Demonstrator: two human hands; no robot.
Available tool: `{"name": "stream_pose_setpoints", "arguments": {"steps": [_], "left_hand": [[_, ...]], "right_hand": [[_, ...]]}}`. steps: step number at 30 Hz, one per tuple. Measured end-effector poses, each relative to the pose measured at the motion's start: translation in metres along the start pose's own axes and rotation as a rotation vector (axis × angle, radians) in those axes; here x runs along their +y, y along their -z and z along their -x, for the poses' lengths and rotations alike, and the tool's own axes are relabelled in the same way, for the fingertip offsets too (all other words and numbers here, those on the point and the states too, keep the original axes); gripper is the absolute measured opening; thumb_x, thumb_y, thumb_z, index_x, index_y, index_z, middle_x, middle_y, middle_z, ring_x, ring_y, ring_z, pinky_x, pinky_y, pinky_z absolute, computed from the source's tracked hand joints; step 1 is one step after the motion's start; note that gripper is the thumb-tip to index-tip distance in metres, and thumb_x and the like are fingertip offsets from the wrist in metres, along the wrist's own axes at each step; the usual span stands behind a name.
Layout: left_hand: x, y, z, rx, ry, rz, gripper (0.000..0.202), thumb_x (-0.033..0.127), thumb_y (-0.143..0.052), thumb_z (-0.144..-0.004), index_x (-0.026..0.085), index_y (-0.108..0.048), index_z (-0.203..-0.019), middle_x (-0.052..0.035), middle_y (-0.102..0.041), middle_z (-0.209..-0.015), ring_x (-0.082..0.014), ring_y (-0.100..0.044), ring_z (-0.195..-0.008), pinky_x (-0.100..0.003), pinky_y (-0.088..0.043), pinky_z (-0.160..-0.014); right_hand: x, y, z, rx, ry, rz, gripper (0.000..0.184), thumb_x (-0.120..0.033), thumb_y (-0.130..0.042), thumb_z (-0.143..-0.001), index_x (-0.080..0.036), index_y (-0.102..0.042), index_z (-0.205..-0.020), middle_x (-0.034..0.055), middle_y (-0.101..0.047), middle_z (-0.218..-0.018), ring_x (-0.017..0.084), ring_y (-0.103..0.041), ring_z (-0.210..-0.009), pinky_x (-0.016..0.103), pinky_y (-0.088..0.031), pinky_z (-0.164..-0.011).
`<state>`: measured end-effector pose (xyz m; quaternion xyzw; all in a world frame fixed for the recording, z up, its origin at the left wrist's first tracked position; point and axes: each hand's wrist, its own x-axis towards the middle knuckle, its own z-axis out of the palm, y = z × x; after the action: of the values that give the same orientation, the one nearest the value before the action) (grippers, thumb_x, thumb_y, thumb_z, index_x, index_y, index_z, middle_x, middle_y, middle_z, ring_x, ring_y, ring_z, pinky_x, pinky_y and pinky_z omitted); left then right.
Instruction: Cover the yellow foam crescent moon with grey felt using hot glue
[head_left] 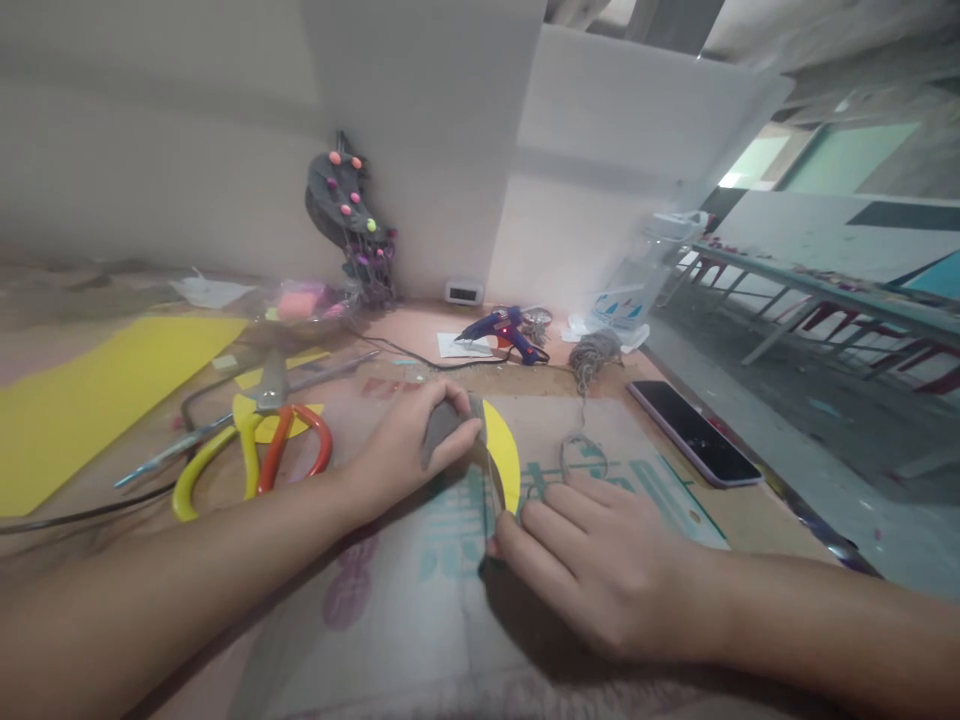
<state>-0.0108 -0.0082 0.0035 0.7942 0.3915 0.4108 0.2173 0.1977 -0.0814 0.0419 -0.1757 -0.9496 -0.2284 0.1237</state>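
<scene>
A yellow curved foam piece (504, 455) with a grey part wrapped in thread lies on the cardboard sheet (420, 600) in the middle of the table. My left hand (409, 440) is closed on the grey end of the piece, fingers curled round it. My right hand (600, 565) rests just below the piece, its fingertips pressed down at the lower tip where a thin grey string (574, 450) runs off. Whether the right fingers pinch the string is hidden.
Scissors (259, 455) with yellow and orange handles lie left of my hands. A yellow sheet (82, 400) is farther left. A blue glue gun (506, 330), a ball of grey yarn (592, 355), a phone (694, 432) and a dark beaded ornament (349, 215) sit beyond.
</scene>
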Motion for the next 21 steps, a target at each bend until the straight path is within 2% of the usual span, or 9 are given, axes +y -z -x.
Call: {"name": "stream_pose_setpoints", "arguments": {"steps": [4,6,9,12,15,18,19,21], "left_hand": [[0.000,0.000,0.000,-0.072,-0.022,0.046,0.008,0.028,-0.051,-0.088,0.020,-0.051,-0.091,-0.0015,-0.060,-0.090,-0.0175,-0.057,-0.087,-0.029,-0.045,-0.082],[-0.002,0.001,-0.001,-0.095,-0.003,0.067,0.010,0.029,-0.050,-0.089,0.021,-0.052,-0.095,-0.0022,-0.061,-0.095,-0.0186,-0.057,-0.093,-0.031,-0.044,-0.087],[-0.007,0.003,-0.004,-0.104,0.053,0.097,0.018,0.034,-0.050,-0.089,0.022,-0.053,-0.103,-0.0036,-0.060,-0.105,-0.0213,-0.056,-0.104,-0.035,-0.042,-0.095],[-0.011,0.005,-0.007,-0.081,0.123,0.122,0.028,0.039,-0.054,-0.087,0.023,-0.054,-0.110,-0.0041,-0.060,-0.113,-0.0236,-0.054,-0.111,-0.037,-0.040,-0.099],[-0.011,0.006,-0.009,-0.075,0.172,0.176,0.030,0.042,-0.058,-0.084,0.023,-0.058,-0.107,-0.0030,-0.062,-0.112,-0.0234,-0.056,-0.109,-0.036,-0.042,-0.098],[-0.010,0.006,-0.008,-0.049,0.226,0.254,0.028,0.044,-0.059,-0.083,0.023,-0.061,-0.102,-0.0030,-0.064,-0.105,-0.0216,-0.060,-0.097,-0.031,-0.047,-0.084],[-0.008,0.006,-0.007,-0.049,0.264,0.294,0.030,0.045,-0.059,-0.083,0.023,-0.061,-0.104,-0.0028,-0.065,-0.100,-0.0197,-0.062,-0.087,-0.028,-0.049,-0.074],[-0.006,0.005,-0.005,-0.073,0.357,0.401,0.037,0.046,-0.060,-0.082,0.026,-0.059,-0.113,-0.0009,-0.065,-0.087,-0.0144,-0.058,-0.064,-0.023,-0.042,-0.052]], "right_hand": [[0.030,-0.005,0.002,0.070,-0.169,-0.096,0.023,-0.023,-0.044,-0.096,-0.017,-0.065,-0.088,0.0031,-0.058,-0.065,0.016,-0.050,-0.061,0.031,-0.032,-0.056],[0.050,-0.013,0.005,0.088,-0.366,-0.146,0.026,-0.033,-0.044,-0.096,-0.019,-0.065,-0.088,0.0030,-0.062,-0.068,0.015,-0.053,-0.063,0.029,-0.034,-0.058],[0.072,-0.027,0.007,0.117,-0.634,-0.312,0.028,-0.039,-0.048,-0.094,-0.020,-0.065,-0.083,0.0030,-0.065,-0.070,0.015,-0.056,-0.063,0.026,-0.038,-0.059],[0.078,-0.042,0.007,0.111,-0.816,-0.486,0.024,-0.036,-0.053,-0.090,-0.018,-0.064,-0.078,0.0030,-0.068,-0.073,0.015,-0.058,-0.064,0.025,-0.040,-0.059],[0.074,-0.056,0.007,0.090,-0.908,-0.581,0.021,-0.033,-0.054,-0.088,-0.018,-0.064,-0.076,0.0022,-0.068,-0.072,0.015,-0.058,-0.065,0.025,-0.041,-0.060],[0.071,-0.066,0.008,0.055,-0.937,-0.665,0.021,-0.032,-0.053,-0.088,-0.019,-0.064,-0.077,0.0013,-0.068,-0.071,0.015,-0.059,-0.065,0.025,-0.042,-0.061],[0.070,-0.068,0.008,0.040,-0.946,-0.693,0.021,-0.033,-0.052,-0.088,-0.019,-0.064,-0.077,0.0009,-0.068,-0.070,0.015,-0.059,-0.063,0.025,-0.043,-0.060],[0.069,-0.071,0.009,0.018,-0.951,-0.733,0.022,-0.034,-0.052,-0.088,-0.019,-0.064,-0.078,0.0004,-0.067,-0.067,0.014,-0.058,-0.060,0.025,-0.042,-0.058]]}}
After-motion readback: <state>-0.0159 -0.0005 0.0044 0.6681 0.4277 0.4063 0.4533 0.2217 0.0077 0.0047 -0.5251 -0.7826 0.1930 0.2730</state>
